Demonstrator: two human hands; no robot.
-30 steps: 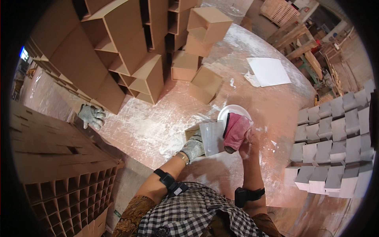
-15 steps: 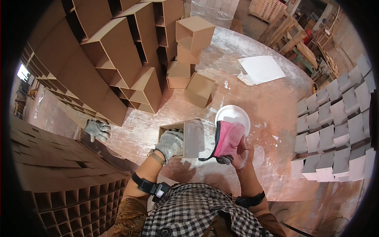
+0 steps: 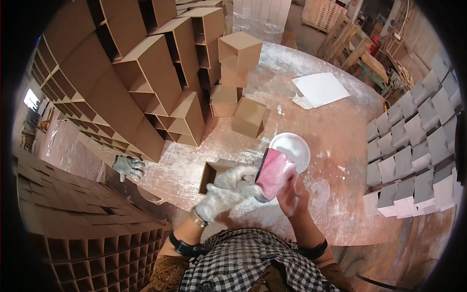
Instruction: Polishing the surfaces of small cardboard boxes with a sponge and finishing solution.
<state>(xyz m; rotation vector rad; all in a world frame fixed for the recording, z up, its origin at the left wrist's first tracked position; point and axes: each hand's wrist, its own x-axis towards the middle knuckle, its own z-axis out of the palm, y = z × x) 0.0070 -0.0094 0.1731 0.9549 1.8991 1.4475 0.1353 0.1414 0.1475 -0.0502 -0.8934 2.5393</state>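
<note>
A pink cloth [image 3: 275, 171] with a dark edge is in my right hand [image 3: 295, 195], whose bare fingers close round its right side. My left hand [image 3: 228, 191], in a grey-white work glove, reaches across to the cloth's lower left edge. Motion smears its fingers, so whether they grip the cloth is unclear. Behind the glove lies a small open brown box [image 3: 209, 176], partly hidden by that hand. Just beyond the cloth, a round white dish [image 3: 297, 146] rests on the table; the cloth overlaps its near rim.
Stacked brown board boxes [image 3: 155, 68] rise at the far left, with loose box cubes [image 3: 249, 117] beside them. A spare grey glove [image 3: 128, 168] lies at the left edge. A white sheet [image 3: 322, 90] lies at the far right, and grey-white boxes [image 3: 404, 165] stand stacked along the right.
My left hand has come out of the small box and moved right to the pink cloth. The cloth has tilted in my right hand. The view has shifted slightly.
</note>
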